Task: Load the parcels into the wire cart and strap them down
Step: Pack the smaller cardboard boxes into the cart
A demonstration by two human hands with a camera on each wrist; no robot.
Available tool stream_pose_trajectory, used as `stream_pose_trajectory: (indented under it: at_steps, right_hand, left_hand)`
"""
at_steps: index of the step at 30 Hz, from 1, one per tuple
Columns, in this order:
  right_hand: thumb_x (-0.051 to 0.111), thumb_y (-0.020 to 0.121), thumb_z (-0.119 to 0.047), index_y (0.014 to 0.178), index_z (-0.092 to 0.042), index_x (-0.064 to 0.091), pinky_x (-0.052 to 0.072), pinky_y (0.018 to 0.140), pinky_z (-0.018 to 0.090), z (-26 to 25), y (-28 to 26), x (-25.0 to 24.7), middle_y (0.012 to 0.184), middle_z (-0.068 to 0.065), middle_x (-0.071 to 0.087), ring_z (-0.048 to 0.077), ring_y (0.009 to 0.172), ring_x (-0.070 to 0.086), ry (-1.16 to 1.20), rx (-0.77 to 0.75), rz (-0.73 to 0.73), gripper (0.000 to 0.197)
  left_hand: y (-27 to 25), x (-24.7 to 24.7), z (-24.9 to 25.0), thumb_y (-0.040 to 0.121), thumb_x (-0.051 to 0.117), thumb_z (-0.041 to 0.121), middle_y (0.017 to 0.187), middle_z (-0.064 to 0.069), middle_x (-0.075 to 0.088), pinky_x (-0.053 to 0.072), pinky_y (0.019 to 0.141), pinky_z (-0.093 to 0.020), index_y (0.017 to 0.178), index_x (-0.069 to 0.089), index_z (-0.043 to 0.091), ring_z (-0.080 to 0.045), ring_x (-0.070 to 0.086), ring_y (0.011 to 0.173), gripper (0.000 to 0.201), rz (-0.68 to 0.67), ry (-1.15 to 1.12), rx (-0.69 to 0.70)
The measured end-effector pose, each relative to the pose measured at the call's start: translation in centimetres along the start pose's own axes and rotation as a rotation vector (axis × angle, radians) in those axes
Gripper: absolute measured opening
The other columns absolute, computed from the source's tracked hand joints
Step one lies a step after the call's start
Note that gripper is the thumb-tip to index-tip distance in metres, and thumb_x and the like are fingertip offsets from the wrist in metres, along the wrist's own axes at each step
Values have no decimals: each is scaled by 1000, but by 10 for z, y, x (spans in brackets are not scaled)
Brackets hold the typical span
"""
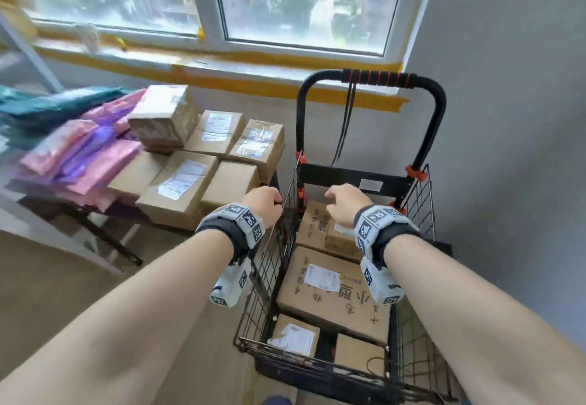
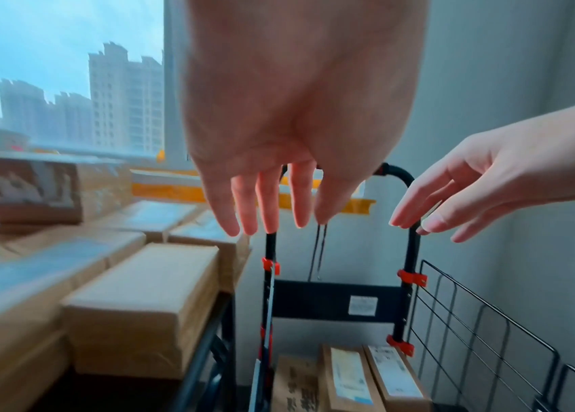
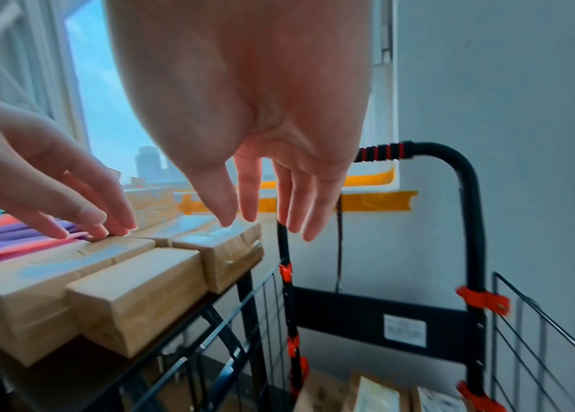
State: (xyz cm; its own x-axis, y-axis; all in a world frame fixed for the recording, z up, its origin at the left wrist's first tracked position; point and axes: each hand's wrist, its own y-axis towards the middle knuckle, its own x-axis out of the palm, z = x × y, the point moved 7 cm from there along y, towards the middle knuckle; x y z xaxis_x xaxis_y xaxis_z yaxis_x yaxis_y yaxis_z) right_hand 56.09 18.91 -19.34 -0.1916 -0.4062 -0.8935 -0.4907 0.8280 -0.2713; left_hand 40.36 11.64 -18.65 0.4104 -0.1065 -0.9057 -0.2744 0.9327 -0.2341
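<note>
A black wire cart (image 1: 269,265) stands by the wall and holds several cardboard parcels (image 1: 336,290). A dark elastic strap (image 1: 347,119) hangs from its black handle (image 1: 377,78). More cardboard parcels (image 1: 203,157) lie stacked on a table to the left. My left hand (image 1: 264,201) hovers at the cart's left rim beside the nearest table parcel (image 1: 230,182), fingers straight and empty. My right hand (image 1: 344,201) hovers over the cart's far end, fingers relaxed, holding nothing. Both hands' fingers (image 2: 268,206) (image 3: 292,203) show spread and empty in the wrist views.
Pink and purple mailer bags (image 1: 85,154) and teal ones (image 1: 47,106) are piled on the table's left part. A window with a yellow-taped sill (image 1: 253,68) runs behind. A grey wall (image 1: 507,119) closes in on the cart's right.
</note>
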Motion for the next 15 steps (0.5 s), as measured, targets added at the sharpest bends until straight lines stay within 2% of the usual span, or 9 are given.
stream_pose_trajectory:
  at_steps: [4, 7, 10, 13, 15]
  right_hand:
    - [51, 91, -18, 123, -15, 58, 46, 94, 35, -71, 1, -18, 127, 9, 55, 27, 113, 55, -54, -100, 22, 33]
    - [50, 91, -17, 123, -13, 58, 47, 95, 36, -127, 11, -22, 127, 10, 56, 27, 114, 56, -79, -165, 9, 33]
    - [48, 91, -15, 121, -12, 58, 47, 96, 38, -180, 34, -25, 126, 11, 57, 28, 113, 56, -108, -197, 15, 33]
    - [46, 92, -13, 124, -12, 57, 45, 97, 36, -229, 64, -23, 130, 10, 55, 27, 119, 53, -103, -216, 35, 34]
    - [46, 92, -12, 128, -13, 55, 41, 98, 33, -258, 86, -17, 134, 9, 53, 25, 123, 50, -98, -219, 48, 37]
  left_hand:
    - [-29, -58, -42, 95, 44, 25, 124, -6, 58, 42, 88, -29, 124, 55, 17, -26, 55, 112, 31, 72, 54, -68]
    - [-39, -101, -85, 90, 47, 28, 127, -2, 56, 43, 95, -29, 121, 58, 23, -23, 54, 114, 33, 143, 102, -120]
    - [-35, -135, -131, 92, 46, 22, 127, -5, 58, 42, 93, -29, 121, 59, 19, -24, 54, 116, 32, 166, 90, -165]
    - [-21, -163, -179, 91, 48, 22, 124, -6, 61, 43, 92, -29, 120, 59, 18, -25, 56, 113, 32, 206, 78, -187]
    - [-7, -178, -209, 90, 48, 20, 125, -8, 60, 42, 94, -30, 125, 54, 16, -26, 56, 114, 35, 223, 52, -192]
